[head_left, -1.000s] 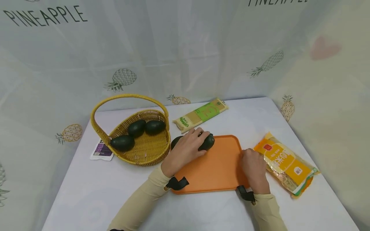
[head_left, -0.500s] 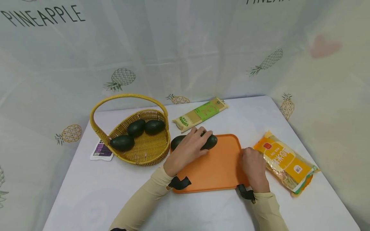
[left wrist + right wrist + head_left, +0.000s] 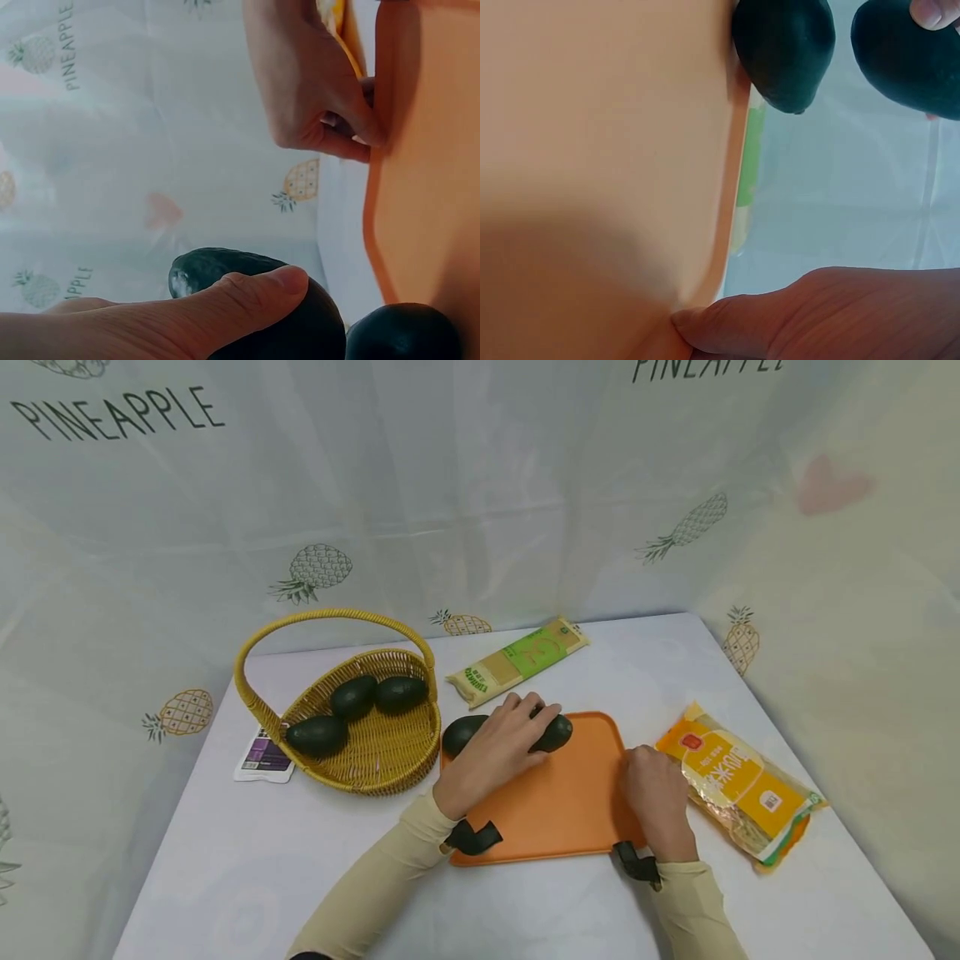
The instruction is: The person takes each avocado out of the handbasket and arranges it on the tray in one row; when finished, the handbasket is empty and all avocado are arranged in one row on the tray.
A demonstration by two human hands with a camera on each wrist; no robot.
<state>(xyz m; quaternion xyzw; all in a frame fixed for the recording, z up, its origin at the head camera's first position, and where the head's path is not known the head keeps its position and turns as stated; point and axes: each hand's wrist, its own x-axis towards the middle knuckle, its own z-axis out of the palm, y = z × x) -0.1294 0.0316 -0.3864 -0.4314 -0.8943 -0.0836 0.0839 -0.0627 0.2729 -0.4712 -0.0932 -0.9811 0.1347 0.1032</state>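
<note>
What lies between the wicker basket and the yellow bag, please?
The head view shows the orange tray, held by the right hand, with an avocado at its far-left corner, another avocado in the left hand.

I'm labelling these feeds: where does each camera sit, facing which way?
Head: worn there, facing forward and down at the orange tray and basket; left hand, right hand and sleeves show.
Left wrist: worn there, facing past the left thumb and held avocado toward the right hand.
Right wrist: worn there, facing across the tray; right thumb and a left fingertip show.
Both wrist views share the held avocado and tray.
</note>
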